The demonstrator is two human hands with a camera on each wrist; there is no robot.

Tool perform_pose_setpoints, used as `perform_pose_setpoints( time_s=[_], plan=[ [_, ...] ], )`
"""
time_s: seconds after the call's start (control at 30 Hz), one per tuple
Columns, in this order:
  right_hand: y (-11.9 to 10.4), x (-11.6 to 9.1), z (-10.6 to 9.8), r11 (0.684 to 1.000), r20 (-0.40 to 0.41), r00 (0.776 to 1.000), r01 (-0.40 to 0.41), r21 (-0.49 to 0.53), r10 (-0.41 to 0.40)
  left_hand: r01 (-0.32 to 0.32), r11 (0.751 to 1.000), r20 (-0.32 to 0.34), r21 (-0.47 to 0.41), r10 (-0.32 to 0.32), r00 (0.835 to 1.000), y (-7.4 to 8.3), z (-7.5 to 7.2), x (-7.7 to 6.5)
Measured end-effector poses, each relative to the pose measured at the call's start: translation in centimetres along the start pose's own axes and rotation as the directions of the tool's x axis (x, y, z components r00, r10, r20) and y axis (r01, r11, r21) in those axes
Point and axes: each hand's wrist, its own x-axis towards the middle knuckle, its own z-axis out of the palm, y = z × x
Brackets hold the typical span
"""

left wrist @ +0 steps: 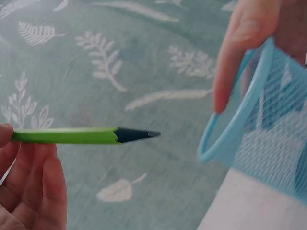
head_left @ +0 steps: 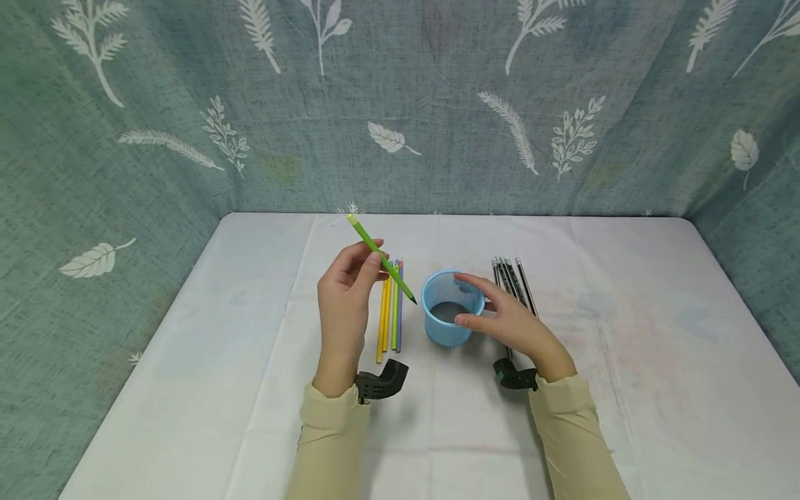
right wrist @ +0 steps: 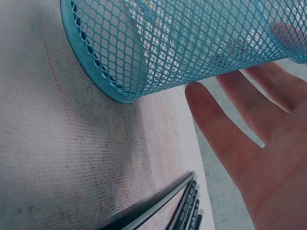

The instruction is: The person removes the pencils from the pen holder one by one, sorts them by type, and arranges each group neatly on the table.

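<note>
My left hand (head_left: pixel 344 298) pinches a green pencil (head_left: pixel 364 235) between thumb and fingers. In the left wrist view, the pencil's dark sharpened tip (left wrist: pixel 139 134) points toward the rim of a light-blue mesh pencil cup, a short gap away. The cup (head_left: pixel 446 338) stands upright on the table, and no pencils show inside it. My right hand (head_left: pixel 512 323) holds the cup at its right side, thumb and forefinger at the rim. Its other fingers (right wrist: pixel 211 122) lie along the mesh wall in the right wrist view.
Several yellow, green and bluish pencils (head_left: pixel 384 319) lie side by side left of the cup. A bundle of dark pencils (head_left: pixel 516 283) lies to its right, partly under my right hand. White cloth covers the table (head_left: pixel 250 312); a leaf-patterned green curtain (head_left: pixel 437 139) hangs behind.
</note>
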Motion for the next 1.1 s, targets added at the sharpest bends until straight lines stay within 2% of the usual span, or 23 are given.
perform_pose_setpoints(
  time_s=[0.1, 0.17, 0.27, 0.33, 0.4, 0.5, 0.57, 0.6, 0.7, 0.77, 0.9, 1.1],
  plan=[
    [-0.4, -0.2, -0.1, 1.000, 0.004, 1.000, 0.006, 0.012, -0.006, 0.013, 1.000, -0.017, 0.014, -0.013, 1.000, -0.3, -0.8, 0.3],
    [0.0, -0.1, -0.2, 1.000, 0.005, 1.000, 0.010, 0.022, -0.010, 0.032, 0.999, -0.031, 0.027, -0.031, 0.999, -1.5, -1.4, 0.7],
    [1.4, 0.3, -0.2, 1.000, -0.019, 1.000, 0.017, 0.022, -0.017, 0.067, 0.994, -0.052, 0.087, -0.063, 0.997, -4.1, -2.3, 1.5],
    [2.5, 0.6, -0.1, 0.999, -0.040, 0.999, 0.024, 0.028, -0.023, 0.094, 0.988, -0.057, 0.126, -0.087, 0.995, -7.0, -3.2, 2.1],
    [3.3, 0.8, 0.1, 0.999, -0.050, 0.998, 0.033, 0.034, -0.032, 0.145, 0.962, -0.067, 0.232, -0.133, 0.989, -9.0, -3.7, 2.4],
    [4.0, 1.1, 0.8, 0.996, -0.033, 0.998, 0.058, 0.062, -0.056, 0.224, 0.898, -0.082, 0.378, -0.209, 0.975, -10.9, -4.5, 2.2],
    [4.3, 1.3, 1.2, 0.995, -0.032, 0.997, 0.067, 0.070, -0.065, 0.262, 0.845, -0.083, 0.466, -0.253, 0.964, -10.6, -4.6, 1.9],
    [4.3, 1.4, 1.3, 0.995, -0.037, 0.997, 0.071, 0.077, -0.068, 0.275, 0.836, -0.072, 0.475, -0.275, 0.959, -10.5, -4.7, 1.8],
    [4.4, 1.5, 1.6, 0.993, -0.061, 0.996, 0.071, 0.092, -0.066, 0.287, 0.820, -0.010, 0.496, -0.325, 0.946, -10.7, -4.9, 1.7],
    [4.4, 1.6, 1.6, 0.993, -0.063, 0.996, 0.070, 0.092, -0.065, 0.310, 0.802, 0.025, 0.510, -0.374, 0.927, -11.2, -4.9, 1.7],
    [4.5, 1.7, 1.3, 0.994, -0.038, 0.997, 0.073, 0.076, -0.070, 0.351, 0.766, 0.046, 0.538, -0.442, 0.896, -12.3, -4.9, 1.4],
    [3.2, 1.5, 0.7, 0.996, -0.023, 0.999, 0.039, 0.076, -0.038, 0.346, 0.744, 0.058, 0.572, -0.457, 0.887, -13.3, -4.3, 1.1]
  ],
)
